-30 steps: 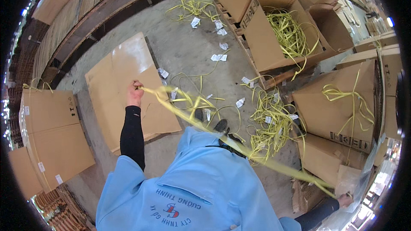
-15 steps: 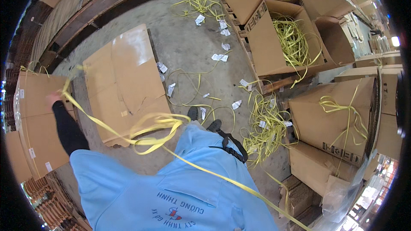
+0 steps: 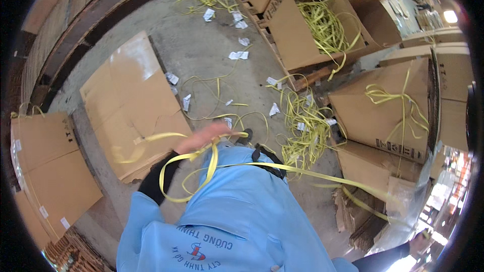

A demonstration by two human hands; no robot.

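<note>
A long yellow plastic strap (image 3: 307, 173) runs across my blue-shirted chest. My left hand (image 3: 204, 136), blurred by motion, sits in front of my chest with the strap looped over it and hanging in a loose coil (image 3: 186, 181) below. The strap stretches down to the right toward my right hand (image 3: 419, 243), which shows only partly at the lower right rim beside a clear plastic bag (image 3: 408, 206). The strap's far end appears to be in that hand.
A flat cardboard sheet (image 3: 128, 106) lies on the concrete floor ahead. Closed cartons (image 3: 45, 171) stand at the left. An open carton full of yellow straps (image 3: 322, 25) sits on a pallet, with other cartons (image 3: 388, 111) to the right. Loose straps (image 3: 302, 126) and paper scraps litter the floor.
My left hand swung from far out at the left back in to my chest, gathering the strap into a loop. The right hand has come back into view at the lower right.
</note>
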